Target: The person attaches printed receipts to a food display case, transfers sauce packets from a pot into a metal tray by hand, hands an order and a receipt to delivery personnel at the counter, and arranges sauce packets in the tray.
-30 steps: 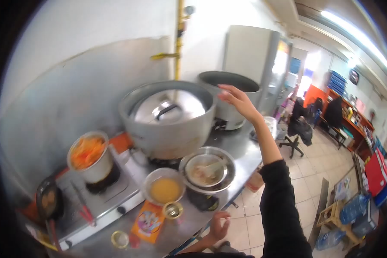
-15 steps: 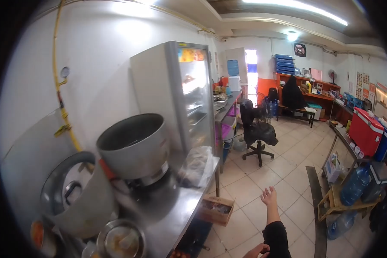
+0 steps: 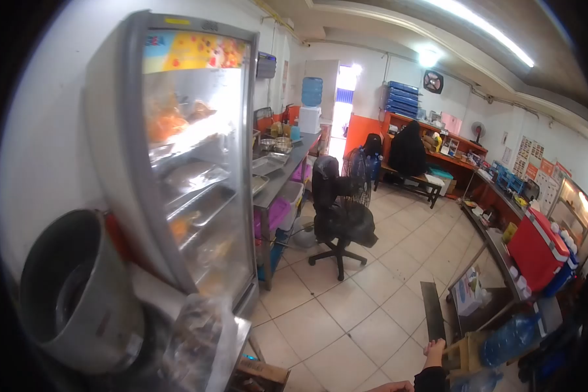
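- My right hand (image 3: pixel 434 349) is near the wooden stand (image 3: pixel 462 356), apparently bearing a blue jug (image 3: pixel 508 341).
- My left hand (image 3: pixel 396 387) shows at the bottom edge.
- Fingers apart or together, I cannot tell on either.

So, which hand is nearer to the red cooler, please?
Right: the right hand is below and left of the red cooler; the left hand farther left, at the bottom edge.

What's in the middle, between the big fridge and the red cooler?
A black chair on wheels, standing on the tiled floor. The head view shows it between the fridge and the red cooler.
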`<action>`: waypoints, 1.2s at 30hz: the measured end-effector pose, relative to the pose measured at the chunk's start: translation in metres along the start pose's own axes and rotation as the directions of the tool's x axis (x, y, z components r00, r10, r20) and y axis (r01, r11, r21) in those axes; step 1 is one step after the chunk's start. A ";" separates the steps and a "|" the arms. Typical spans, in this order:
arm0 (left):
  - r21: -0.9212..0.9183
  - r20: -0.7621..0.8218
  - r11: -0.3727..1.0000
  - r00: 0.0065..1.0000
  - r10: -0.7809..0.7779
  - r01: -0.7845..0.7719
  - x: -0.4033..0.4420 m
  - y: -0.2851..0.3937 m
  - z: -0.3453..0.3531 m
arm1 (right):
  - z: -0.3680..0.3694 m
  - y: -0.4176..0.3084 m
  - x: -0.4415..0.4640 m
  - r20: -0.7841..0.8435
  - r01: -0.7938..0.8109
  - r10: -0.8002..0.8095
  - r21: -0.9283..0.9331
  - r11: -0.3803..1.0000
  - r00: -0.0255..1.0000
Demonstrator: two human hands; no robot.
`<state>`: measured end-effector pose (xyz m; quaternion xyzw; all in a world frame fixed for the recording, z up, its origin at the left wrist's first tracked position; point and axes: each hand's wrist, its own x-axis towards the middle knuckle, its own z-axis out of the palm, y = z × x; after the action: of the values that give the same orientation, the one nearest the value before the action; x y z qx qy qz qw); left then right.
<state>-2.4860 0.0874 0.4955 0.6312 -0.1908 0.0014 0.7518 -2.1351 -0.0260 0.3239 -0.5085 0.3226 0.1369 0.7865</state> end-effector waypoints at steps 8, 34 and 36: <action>0.211 -0.596 0.888 0.774 -0.214 0.408 0.046 -0.097 -0.327 | 0.252 0.039 0.136 0.239 -0.165 0.258 -0.351 0.922 0.936; -0.620 -0.269 0.144 -0.381 0.884 0.771 -0.073 0.096 -0.723 | 1.175 0.421 -0.037 0.577 0.196 0.800 -0.814 0.546 0.167; -0.638 -0.301 0.254 -0.539 0.787 0.727 -0.062 0.096 -0.722 | 1.188 0.437 -0.047 0.563 0.122 0.814 -0.826 0.550 0.144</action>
<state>-2.3608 0.8072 0.4748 -0.4061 -0.8424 -0.3050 0.1802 -1.9707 1.2289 0.3692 -0.4691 -0.1788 0.7287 0.4657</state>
